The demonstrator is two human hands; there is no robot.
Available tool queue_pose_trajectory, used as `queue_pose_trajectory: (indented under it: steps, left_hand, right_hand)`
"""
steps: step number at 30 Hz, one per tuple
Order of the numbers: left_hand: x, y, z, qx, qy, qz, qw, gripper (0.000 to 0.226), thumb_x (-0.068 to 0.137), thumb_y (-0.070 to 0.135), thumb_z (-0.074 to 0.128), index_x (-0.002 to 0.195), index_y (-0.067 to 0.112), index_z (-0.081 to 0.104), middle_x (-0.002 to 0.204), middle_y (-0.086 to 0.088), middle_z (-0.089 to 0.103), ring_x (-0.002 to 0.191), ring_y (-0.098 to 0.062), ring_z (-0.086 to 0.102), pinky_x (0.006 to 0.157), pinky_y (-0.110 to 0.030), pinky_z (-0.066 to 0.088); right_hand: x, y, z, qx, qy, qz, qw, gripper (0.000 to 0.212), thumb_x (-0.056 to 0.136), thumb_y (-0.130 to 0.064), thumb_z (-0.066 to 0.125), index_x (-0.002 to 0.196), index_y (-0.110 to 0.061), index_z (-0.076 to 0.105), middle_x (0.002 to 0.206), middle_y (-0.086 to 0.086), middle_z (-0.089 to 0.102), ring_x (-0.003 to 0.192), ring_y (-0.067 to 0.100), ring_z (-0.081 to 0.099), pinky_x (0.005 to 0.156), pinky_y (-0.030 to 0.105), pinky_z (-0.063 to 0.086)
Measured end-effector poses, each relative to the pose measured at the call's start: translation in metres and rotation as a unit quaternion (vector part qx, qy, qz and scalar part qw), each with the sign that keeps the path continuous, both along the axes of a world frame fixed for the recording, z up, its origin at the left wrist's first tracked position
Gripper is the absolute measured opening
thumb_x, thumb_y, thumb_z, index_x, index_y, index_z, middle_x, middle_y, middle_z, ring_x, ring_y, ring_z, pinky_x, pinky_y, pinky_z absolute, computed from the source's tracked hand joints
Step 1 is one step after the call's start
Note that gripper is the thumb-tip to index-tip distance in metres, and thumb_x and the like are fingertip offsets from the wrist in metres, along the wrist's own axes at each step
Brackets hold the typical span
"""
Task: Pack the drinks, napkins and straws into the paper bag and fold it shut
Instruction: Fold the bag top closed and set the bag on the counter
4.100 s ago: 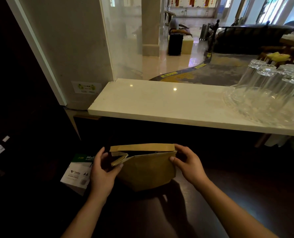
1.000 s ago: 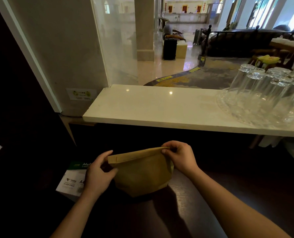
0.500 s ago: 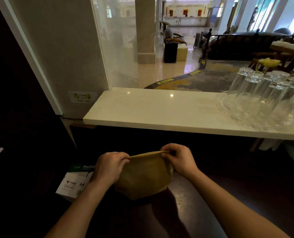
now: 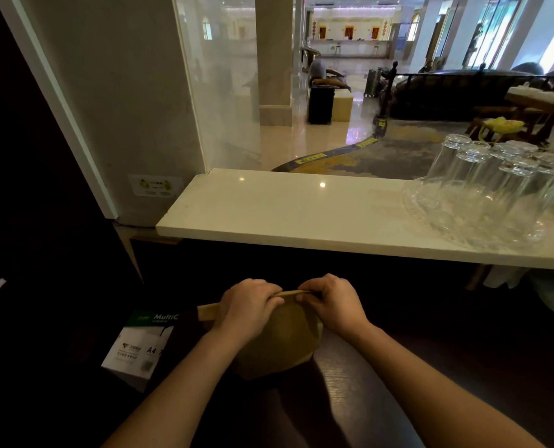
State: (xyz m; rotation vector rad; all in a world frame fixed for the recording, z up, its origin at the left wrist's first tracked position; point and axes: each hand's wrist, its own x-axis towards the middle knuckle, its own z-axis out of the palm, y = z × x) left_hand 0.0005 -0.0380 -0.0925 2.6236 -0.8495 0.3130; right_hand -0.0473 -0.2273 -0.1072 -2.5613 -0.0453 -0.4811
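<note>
- The paper bag (image 4: pixel 278 347) is seen at lower centre of the frame, standing on the dark tabletop (image 4: pixel 430 367).
- Its top edge, open a few seconds ago, is now pressed flat into a folded strip.
- The left hand (image 4: pixel 248 310) is closed over the strip's left part; it has moved inward from the bag's corner since half a second ago.
- The right hand (image 4: pixel 330 302) is clamped on the strip's right part.
- The contents are hidden; packing is judged finished, with only the fold left to be completed.
- A ream of A4 paper (image 4: pixel 139 344) lies just left of the bag.
</note>
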Motion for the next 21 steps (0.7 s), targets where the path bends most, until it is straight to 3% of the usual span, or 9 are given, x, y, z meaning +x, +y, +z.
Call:
queue_pose_trajectory:
  steps: [4, 8, 15, 21]
  left_hand:
    - [0.0, -0.005, -0.006, 0.0, 0.003, 0.002, 1.0, 0.026, 0.101, 0.036, 0.049, 0.112, 0.028, 0.071, 0.11, 0.007, 0.07, 0.103, -0.013, 0.059, 0.086, -0.03, 0.046]
    - [0.001, -0.001, -0.01, -0.007, 0.007, 0.006, 1.0, 0.019, 0.099, 0.034, 0.054, 0.101, 0.027, 0.071, 0.099, 0.005, 0.071, 0.093, -0.015, 0.062, 0.078, -0.032, 0.047]
    - [0.002, -0.008, -0.013, -0.019, 0.015, -0.025, 0.999, 0.022, 0.1, 0.037, 0.049, 0.108, 0.03, 0.068, 0.102, 0.008, 0.069, 0.096, -0.015, 0.061, 0.079, -0.036, 0.05]
    - [0.004, -0.013, -0.013, -0.009, -0.004, -0.016, 1.0, 0.02, 0.1, 0.033, 0.05, 0.099, 0.025, 0.067, 0.096, 0.003, 0.068, 0.09, -0.017, 0.06, 0.072, -0.032, 0.047]
  right_hand:
    - [-0.002, -0.002, 0.003, 0.019, 0.032, 0.008, 0.999, 0.013, 0.085, -0.036, 0.067, 0.096, -0.031, 0.072, 0.077, -0.02, 0.057, 0.08, 0.007, 0.055, 0.07, 0.029, 0.047]
    - [-0.004, 0.004, 0.008, 0.01, 0.054, 0.066, 0.996, 0.021, 0.087, -0.043, 0.062, 0.104, -0.032, 0.068, 0.096, -0.014, 0.067, 0.09, 0.006, 0.056, 0.079, 0.029, 0.049]
    - [0.001, 0.009, 0.016, -0.036, 0.024, 0.051, 0.998, 0.019, 0.092, -0.035, 0.056, 0.099, -0.028, 0.073, 0.097, -0.008, 0.072, 0.09, 0.014, 0.058, 0.075, 0.032, 0.048]
    - [0.001, 0.013, 0.019, -0.064, 0.047, 0.061, 0.995, 0.022, 0.094, -0.037, 0.052, 0.107, -0.028, 0.067, 0.103, -0.006, 0.068, 0.097, 0.015, 0.058, 0.081, 0.034, 0.05]
